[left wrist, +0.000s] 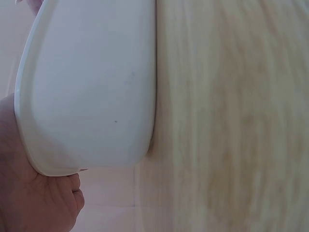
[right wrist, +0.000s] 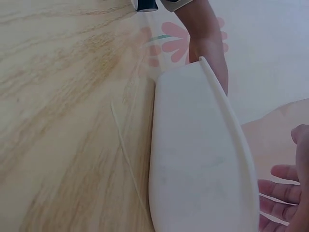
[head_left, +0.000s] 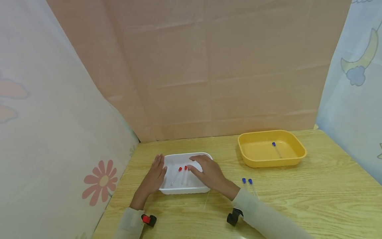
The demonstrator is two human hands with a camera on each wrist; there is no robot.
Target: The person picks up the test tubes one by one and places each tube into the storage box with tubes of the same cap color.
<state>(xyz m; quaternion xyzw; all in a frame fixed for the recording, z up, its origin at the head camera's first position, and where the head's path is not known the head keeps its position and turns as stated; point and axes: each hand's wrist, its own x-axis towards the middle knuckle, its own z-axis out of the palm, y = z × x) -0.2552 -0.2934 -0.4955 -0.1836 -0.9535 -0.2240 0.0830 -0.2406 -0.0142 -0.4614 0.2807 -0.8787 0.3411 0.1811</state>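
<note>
A white plastic tray point(head_left: 184, 191) lies on the table in front of me, holding two thin clear tubes with red caps, the left tube point(head_left: 174, 177) and the right tube point(head_left: 185, 168). My left hand point(head_left: 154, 176) rests along the tray's left rim with its fingers straight; in the left wrist view it lies against the tray wall point(left wrist: 91, 92). Over the tray's right side hovers my right hand point(head_left: 210, 172), thumb and fingers apart and slightly bent, with nothing seen between them. In the right wrist view its fingers point(right wrist: 282, 191) are spread beyond the tray's rim.
A yellow tray point(head_left: 271, 163) stands at the back right with one blue-capped tube point(head_left: 274, 144) inside. Two more blue-capped tubes point(head_left: 250, 182) lie on the table beside my right forearm. A thin pale strand point(right wrist: 120, 135) lies at the white tray's front right.
</note>
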